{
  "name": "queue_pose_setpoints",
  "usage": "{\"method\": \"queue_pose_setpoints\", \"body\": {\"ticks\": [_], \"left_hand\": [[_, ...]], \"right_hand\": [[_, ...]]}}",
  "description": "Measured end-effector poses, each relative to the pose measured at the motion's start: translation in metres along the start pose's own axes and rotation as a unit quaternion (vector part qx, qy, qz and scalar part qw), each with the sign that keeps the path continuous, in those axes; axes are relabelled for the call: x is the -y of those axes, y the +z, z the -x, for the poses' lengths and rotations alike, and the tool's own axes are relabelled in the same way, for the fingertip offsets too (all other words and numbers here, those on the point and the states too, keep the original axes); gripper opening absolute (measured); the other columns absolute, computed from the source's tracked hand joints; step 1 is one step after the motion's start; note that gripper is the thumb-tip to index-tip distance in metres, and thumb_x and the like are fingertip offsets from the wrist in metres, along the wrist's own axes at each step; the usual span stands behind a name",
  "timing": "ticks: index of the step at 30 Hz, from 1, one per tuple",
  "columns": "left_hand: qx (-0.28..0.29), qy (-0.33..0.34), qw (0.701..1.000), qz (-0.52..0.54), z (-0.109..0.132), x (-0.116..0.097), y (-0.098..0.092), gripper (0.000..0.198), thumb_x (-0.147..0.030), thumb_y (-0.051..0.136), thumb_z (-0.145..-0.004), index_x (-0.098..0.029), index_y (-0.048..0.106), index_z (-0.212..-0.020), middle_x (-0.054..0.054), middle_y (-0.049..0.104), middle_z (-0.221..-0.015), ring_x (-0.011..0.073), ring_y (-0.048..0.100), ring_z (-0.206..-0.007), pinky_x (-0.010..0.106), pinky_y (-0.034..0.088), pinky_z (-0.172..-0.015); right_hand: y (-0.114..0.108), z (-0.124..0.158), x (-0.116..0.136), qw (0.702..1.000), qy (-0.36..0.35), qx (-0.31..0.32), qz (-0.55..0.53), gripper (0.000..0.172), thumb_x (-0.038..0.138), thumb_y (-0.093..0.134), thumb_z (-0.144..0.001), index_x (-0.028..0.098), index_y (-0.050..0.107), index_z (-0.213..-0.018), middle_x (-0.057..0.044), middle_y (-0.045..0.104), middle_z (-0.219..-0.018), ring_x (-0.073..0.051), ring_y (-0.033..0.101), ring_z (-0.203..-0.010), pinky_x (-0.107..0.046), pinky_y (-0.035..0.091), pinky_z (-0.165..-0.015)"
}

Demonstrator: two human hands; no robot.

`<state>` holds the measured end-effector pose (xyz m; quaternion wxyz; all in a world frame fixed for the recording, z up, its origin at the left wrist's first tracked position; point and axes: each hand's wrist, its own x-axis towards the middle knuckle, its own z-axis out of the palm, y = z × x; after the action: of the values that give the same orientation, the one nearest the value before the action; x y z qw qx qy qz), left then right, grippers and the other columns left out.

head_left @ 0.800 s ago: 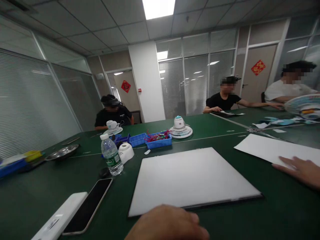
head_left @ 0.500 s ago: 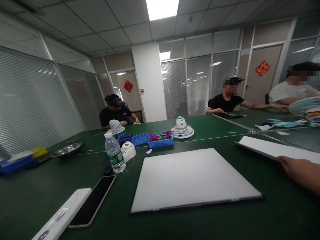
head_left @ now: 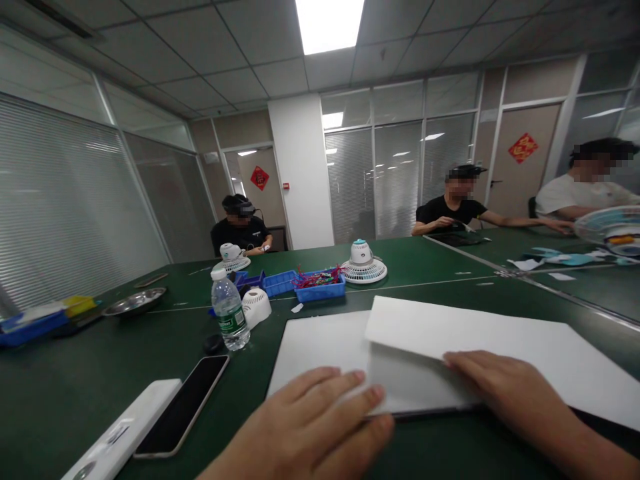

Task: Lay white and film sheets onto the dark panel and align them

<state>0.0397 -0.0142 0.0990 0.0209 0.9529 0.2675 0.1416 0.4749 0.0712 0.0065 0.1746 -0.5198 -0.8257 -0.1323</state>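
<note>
A flat white panel [head_left: 313, 343] with a thin black border lies on the green table in front of me. My left hand [head_left: 315, 427] reaches over its near edge, fingers stretched out and holding nothing; whether they touch the surface I cannot tell. A second thin white sheet [head_left: 485, 330] slants above the panel and covers its right part. Its near edge is gripped by my right hand [head_left: 515, 390], with the thumb out of sight. The sheet's left corner is raised over the panel, leaving a shadowed gap beneath.
On the left are a water bottle [head_left: 230, 310], a phone [head_left: 185, 407] and a long white case [head_left: 125, 427]. Blue bins [head_left: 320, 290] with red wires and fan parts [head_left: 364, 263] stand beyond the panel. Three people sit across the table [head_left: 425, 280].
My right hand has brought the white sheet leftward from the right side, so it overlaps the panel. My left hand has come into view over the panel's near edge.
</note>
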Motion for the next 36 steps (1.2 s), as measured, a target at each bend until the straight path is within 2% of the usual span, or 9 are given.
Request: {"method": "queue_pose_setpoints", "body": {"ticks": [2,4,7,10,15,19,24,30,36], "left_hand": [[-0.013,-0.064,0.994,-0.086,-0.008,0.027,-0.001,0.057,-0.037,0.054,-0.103,-0.033,0.035,-0.156,0.001,0.035,-0.163,0.0313,0.035,-0.149,0.056,0.029,-0.121],[-0.041,-0.149,0.981,-0.114,0.001,0.055,0.012,0.064,-0.044,0.057,-0.099,-0.027,0.035,-0.157,0.009,0.027,-0.165,0.0369,0.031,-0.149,0.061,0.034,-0.116],[-0.04,-0.255,0.963,-0.079,0.029,0.09,0.042,0.066,-0.054,0.052,-0.1,-0.026,0.036,-0.157,0.01,0.027,-0.165,0.039,0.028,-0.15,0.062,0.036,-0.114],[-0.04,-0.317,0.947,-0.021,0.045,0.104,0.06,0.063,-0.056,0.045,-0.102,-0.027,0.036,-0.157,0.006,0.026,-0.166,0.0364,0.025,-0.151,0.06,0.032,-0.117],[-0.052,-0.369,0.927,0.029,0.043,0.104,0.058,0.064,-0.059,0.042,-0.101,-0.025,0.041,-0.155,0.005,0.027,-0.165,0.0348,0.023,-0.152,0.06,0.023,-0.121],[-0.056,-0.426,0.901,0.055,0.04,0.107,0.058,0.069,-0.062,0.036,-0.1,-0.019,0.046,-0.152,0.008,0.03,-0.164,0.0366,0.024,-0.151,0.061,0.022,-0.121],[-0.058,-0.43,0.897,0.081,0.043,0.109,0.059,0.069,-0.065,0.039,-0.098,-0.02,0.054,-0.147,0.007,0.035,-0.161,0.037,0.027,-0.15,0.061,0.022,-0.122],[-0.112,-0.385,0.908,0.125,0.046,0.112,0.06,0.06,-0.061,0.055,-0.094,-0.025,0.059,-0.142,0.006,0.042,-0.159,0.0356,0.037,-0.147,0.058,0.027,-0.121],[-0.091,-0.354,0.921,0.134,0.048,0.109,0.055,0.064,-0.061,0.062,-0.09,-0.03,0.055,-0.146,0.005,0.04,-0.16,0.036,0.034,-0.148,0.058,0.026,-0.121]], "right_hand": [[-0.001,-0.004,0.033,0.998,-0.06,-0.012,-0.023,0.033,0.03,0.043,-0.097,0.033,0.074,-0.109,-0.003,0.076,-0.106,-0.023,0.072,-0.089,-0.036,0.06,-0.076],[-0.007,-0.008,0.058,0.992,-0.116,-0.04,-0.04,0.03,0.032,0.044,-0.101,0.03,0.074,-0.104,-0.001,0.077,-0.1,-0.02,0.072,-0.085,-0.033,0.06,-0.074],[-0.013,-0.012,0.067,0.985,-0.158,-0.052,-0.054,0.027,0.041,0.052,-0.1,0.033,0.071,-0.118,0.001,0.074,-0.116,-0.021,0.071,-0.101,-0.035,0.059,-0.086],[-0.01,-0.015,0.035,0.995,-0.069,-0.06,-0.044,0.038,0.047,0.049,-0.1,0.033,0.066,-0.13,-0.001,0.068,-0.13,-0.024,0.065,-0.117,-0.043,0.055,-0.099],[0.011,-0.006,-0.064,0.979,0.2,-0.035,0.004,0.061,0.058,0.038,-0.098,0.016,0.07,-0.127,-0.015,0.067,-0.129,-0.037,0.063,-0.117,-0.059,0.045,-0.106],[0.021,0.01,-0.11,0.956,0.289,0.032,-0.04,0.071,0.066,0.032,-0.096,0.015,0.073,-0.121,-0.019,0.067,-0.127,-0.039,0.065,-0.112,-0.057,0.047,-0.102],[0.033,0.007,-0.105,0.953,0.294,0.044,-0.061,0.075,0.075,0.035,-0.092,0.018,0.07,-0.126,-0.016,0.066,-0.13,-0.038,0.064,-0.115,-0.059,0.049,-0.1],[0.038,0.002,-0.075,0.97,0.227,0.066,-0.05,0.083,0.079,0.041,-0.087,0.019,0.061,-0.139,-0.013,0.057,-0.144,-0.037,0.057,-0.127,-0.06,0.046,-0.106],[0.032,0.003,-0.047,0.974,0.197,0.09,-0.068,0.079,0.08,0.041,-0.087,0.025,0.06,-0.141,-0.008,0.052,-0.149,-0.034,0.051,-0.134,-0.057,0.04,-0.114]]}}
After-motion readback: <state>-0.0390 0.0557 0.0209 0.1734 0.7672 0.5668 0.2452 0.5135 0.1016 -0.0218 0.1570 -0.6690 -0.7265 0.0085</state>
